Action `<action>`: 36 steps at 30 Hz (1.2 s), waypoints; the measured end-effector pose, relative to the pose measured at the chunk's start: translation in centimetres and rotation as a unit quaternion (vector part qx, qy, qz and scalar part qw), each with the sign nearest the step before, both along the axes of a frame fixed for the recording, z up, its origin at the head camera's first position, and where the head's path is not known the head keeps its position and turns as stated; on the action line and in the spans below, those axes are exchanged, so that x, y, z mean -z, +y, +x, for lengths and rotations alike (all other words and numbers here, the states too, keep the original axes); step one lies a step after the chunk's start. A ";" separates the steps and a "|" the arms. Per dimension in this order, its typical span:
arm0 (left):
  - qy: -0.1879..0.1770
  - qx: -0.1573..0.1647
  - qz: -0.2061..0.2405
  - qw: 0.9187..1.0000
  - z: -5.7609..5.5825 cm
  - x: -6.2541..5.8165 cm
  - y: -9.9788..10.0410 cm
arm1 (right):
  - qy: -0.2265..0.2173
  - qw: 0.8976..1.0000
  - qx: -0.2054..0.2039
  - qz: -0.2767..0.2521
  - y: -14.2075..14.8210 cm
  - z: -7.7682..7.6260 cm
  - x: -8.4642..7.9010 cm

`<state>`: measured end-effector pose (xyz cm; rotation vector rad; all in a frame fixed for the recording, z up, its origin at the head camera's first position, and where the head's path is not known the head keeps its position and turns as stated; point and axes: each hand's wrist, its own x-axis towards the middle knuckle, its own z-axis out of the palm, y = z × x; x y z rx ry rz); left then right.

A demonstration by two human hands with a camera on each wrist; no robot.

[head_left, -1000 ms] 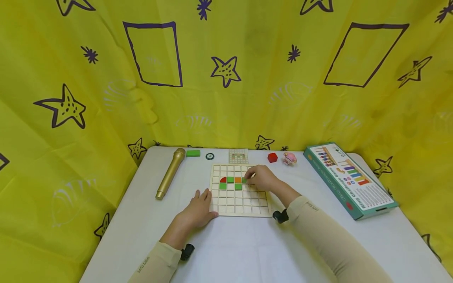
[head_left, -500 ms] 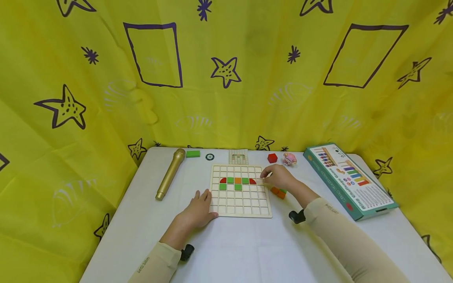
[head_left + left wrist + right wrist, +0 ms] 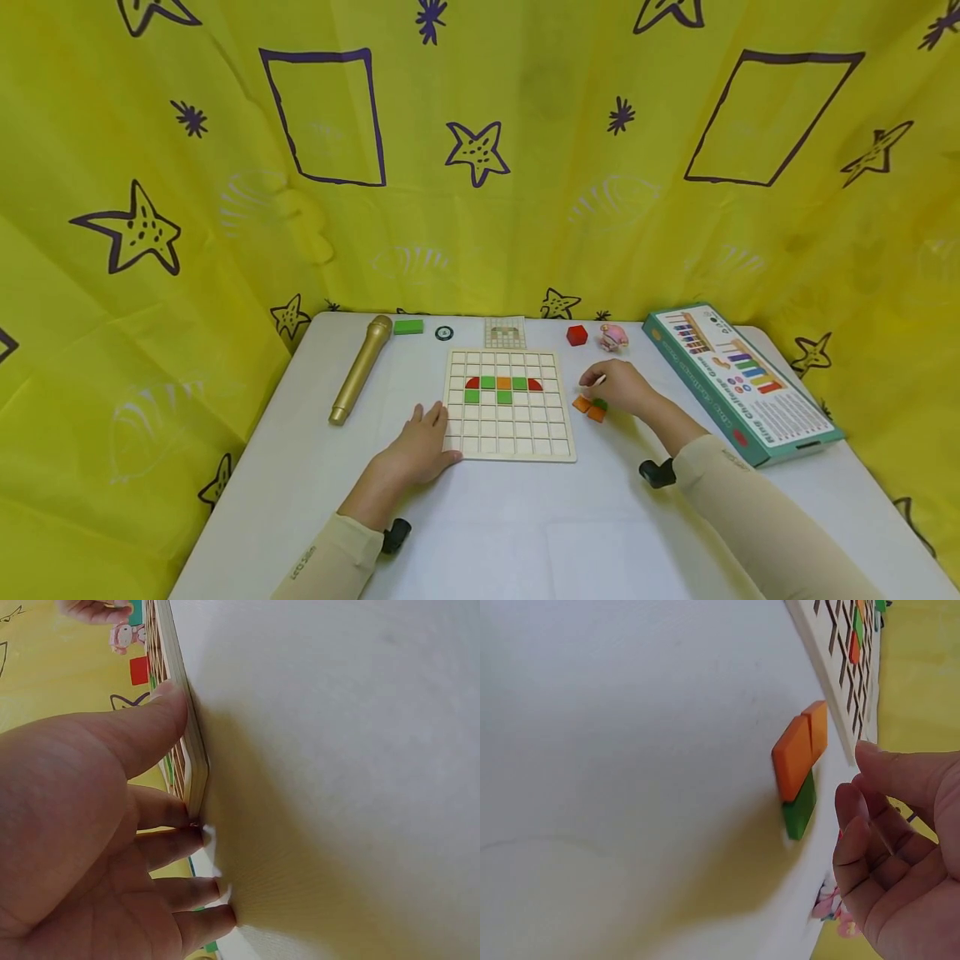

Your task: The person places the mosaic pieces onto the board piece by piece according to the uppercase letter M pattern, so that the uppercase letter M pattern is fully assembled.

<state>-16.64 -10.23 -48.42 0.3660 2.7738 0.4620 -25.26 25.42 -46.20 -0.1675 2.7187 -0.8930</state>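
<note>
A wooden grid board [image 3: 525, 435] lies at the middle of the table. Its upper rows hold red rounded pieces [image 3: 535, 384] at either end, several green squares [image 3: 472, 397] and an orange square [image 3: 504, 383]. My left hand [image 3: 417, 446] rests at the board's lower left corner, thumb along the front edge and fingertips by the left side. Right of the board, my right hand [image 3: 618, 386] hovers close over two orange tiles [image 3: 793, 757] and a green tile [image 3: 800, 810]. Its fingers are loosely bent, with nothing between thumb and forefinger in the right wrist view.
Behind the board lie a patterned card [image 3: 506, 332], a round disc [image 3: 445, 333] and a green block [image 3: 408, 327]. A gold microphone [image 3: 362, 369] is at left. A red block [image 3: 577, 335], pink figurine [image 3: 613, 337] and game box [image 3: 742, 379] occupy the right.
My right hand has drawn off the board to the right, uncovering a red rounded piece on the grid and then the loose tiles beside it. The left hand has stayed put.
</note>
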 end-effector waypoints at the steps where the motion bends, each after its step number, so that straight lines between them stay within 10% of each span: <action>1: -0.001 -0.001 -0.001 1.000 0.0 0.0 0.0 | 0.001 1.000 -0.002 0.001 0.2 0.1 0.1; 36: 0.002 0.003 0.012 1.000 0.3 0.0 -0.2 | -0.015 1.000 0.006 -0.009 2.8 1.4 1.5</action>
